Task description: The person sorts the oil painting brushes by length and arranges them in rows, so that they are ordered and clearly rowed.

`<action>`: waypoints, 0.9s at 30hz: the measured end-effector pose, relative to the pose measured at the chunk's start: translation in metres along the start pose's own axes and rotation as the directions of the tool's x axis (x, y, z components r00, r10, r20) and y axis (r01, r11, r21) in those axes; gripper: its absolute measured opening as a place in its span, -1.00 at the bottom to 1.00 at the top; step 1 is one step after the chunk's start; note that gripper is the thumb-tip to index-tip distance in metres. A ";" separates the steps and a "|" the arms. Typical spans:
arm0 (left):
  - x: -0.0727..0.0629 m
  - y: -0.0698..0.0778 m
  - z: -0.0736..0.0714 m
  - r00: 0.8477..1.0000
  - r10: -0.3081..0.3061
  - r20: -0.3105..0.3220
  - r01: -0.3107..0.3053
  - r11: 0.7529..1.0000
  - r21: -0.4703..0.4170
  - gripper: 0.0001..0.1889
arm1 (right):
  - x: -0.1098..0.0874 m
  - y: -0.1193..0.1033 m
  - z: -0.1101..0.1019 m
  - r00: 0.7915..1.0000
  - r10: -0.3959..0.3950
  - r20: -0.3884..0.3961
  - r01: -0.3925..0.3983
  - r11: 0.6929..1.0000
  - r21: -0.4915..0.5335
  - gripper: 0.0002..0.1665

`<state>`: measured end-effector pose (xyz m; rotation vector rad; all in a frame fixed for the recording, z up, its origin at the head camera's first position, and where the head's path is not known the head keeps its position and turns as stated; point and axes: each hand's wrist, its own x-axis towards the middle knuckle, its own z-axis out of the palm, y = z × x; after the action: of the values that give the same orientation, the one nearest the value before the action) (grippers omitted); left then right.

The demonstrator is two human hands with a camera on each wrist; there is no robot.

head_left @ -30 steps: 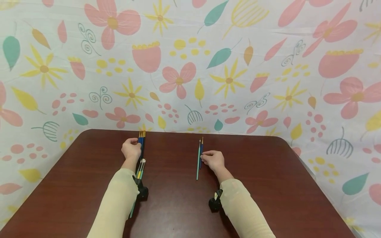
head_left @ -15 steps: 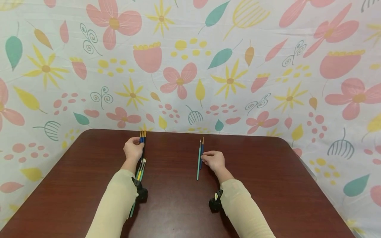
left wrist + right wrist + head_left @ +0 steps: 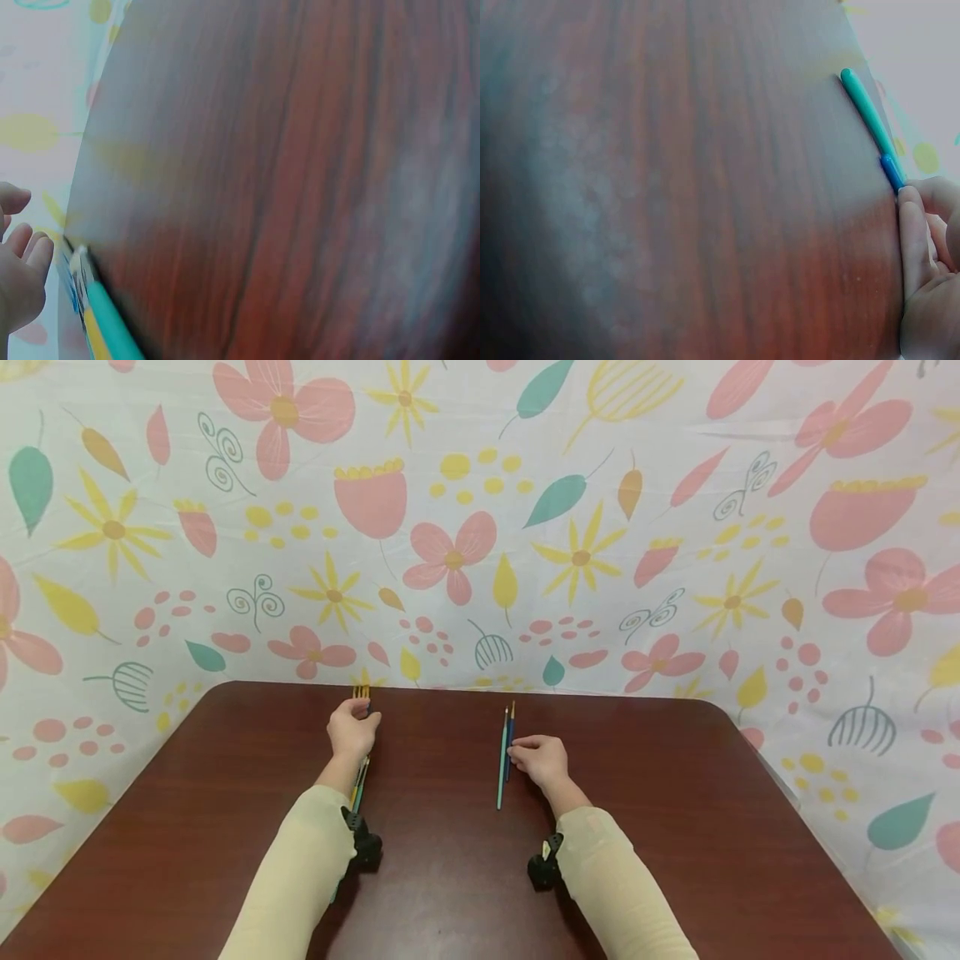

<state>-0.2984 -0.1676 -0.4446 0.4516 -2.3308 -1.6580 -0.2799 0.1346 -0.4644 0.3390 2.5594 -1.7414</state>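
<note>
My left hand (image 3: 351, 732) hangs over a row of blue paintbrushes (image 3: 362, 692), covering most of them; only their golden bristle ends show past the fingers. Thumb and fingers stand apart in the left wrist view, nothing between them, beside a teal paintbrush (image 3: 112, 321) and a yellow one (image 3: 95, 331). Further right, my right hand (image 3: 542, 760) pinches a blue paintbrush (image 3: 512, 724) between thumb and forefinger. Against its left side lies a longer teal paintbrush (image 3: 502, 770), bristles pointing to the far edge. The right wrist view shows the blue handle end (image 3: 891, 174) at the fingertips.
Nearer to me, a second group of paintbrushes (image 3: 359, 789) with teal and yellow handles lies partly under my left forearm. The brown wooden table (image 3: 442, 877) ends at a flower-patterned cloth (image 3: 450, 643) hanging behind it. Each wrist carries a small black camera (image 3: 543, 867).
My left hand has moved right and a little forward, from beside the blue paintbrushes to over them, and its thumb has come away from them. The right hand stays at the blue paintbrush.
</note>
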 end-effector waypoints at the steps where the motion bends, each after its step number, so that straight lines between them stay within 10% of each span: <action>1: -0.001 0.001 0.002 1.000 0.008 0.005 -0.008 1.000 0.001 -0.60 | 0.000 0.000 0.000 1.000 0.001 -0.001 -0.001 1.000 0.000 -0.74; 27: -0.021 0.013 0.045 0.995 0.048 0.091 -0.045 0.998 -0.038 -0.61 | 0.002 -0.001 0.000 1.000 0.012 0.015 -0.012 1.000 0.022 -0.73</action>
<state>-0.2972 -0.1165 -0.4467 0.3183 -2.3530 -1.7303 -0.2816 0.1348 -0.4638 0.3402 2.5240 -1.7627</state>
